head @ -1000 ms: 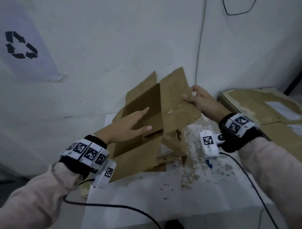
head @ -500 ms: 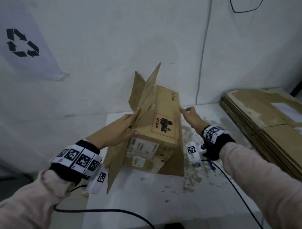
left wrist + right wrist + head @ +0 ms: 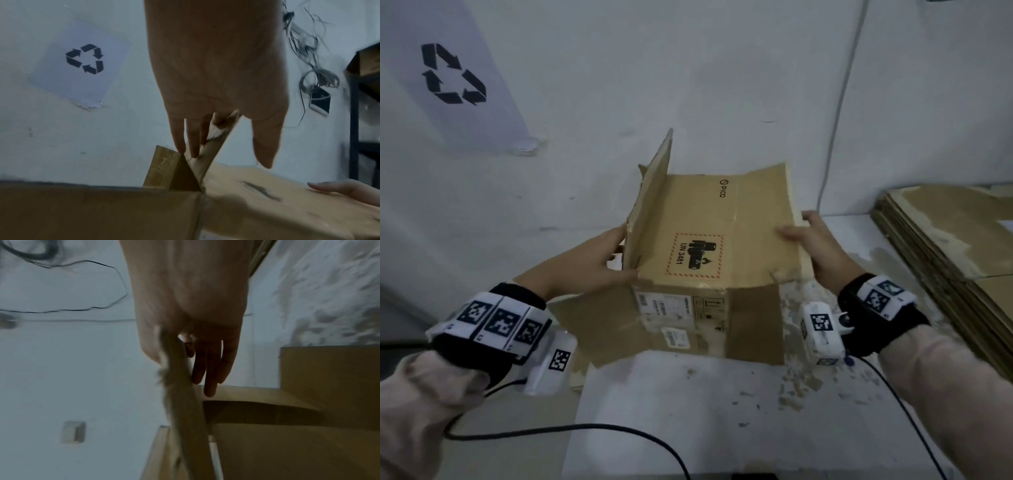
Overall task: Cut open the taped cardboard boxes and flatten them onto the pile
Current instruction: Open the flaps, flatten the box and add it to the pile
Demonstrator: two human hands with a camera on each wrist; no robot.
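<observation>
At the centre of the head view a brown cardboard box [image 3: 698,260] stands on the white desk [image 3: 688,411], flaps splayed, with a red-dashed UN 3481 label [image 3: 694,255] on top. The left hand [image 3: 589,263] pinches the upright left flap; the right hand [image 3: 815,243] grips the right flap's edge, thumb on top.

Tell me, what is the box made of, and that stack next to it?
The box looks like brown cardboard with a dull finish: its flaps fold along creases, and printed labels sit on its sides. Both hands hold it by its flaps. The stack at the right looks like the same stuff, flat brown sheets lying in layers, their top skin peeled pale in patches.
</observation>
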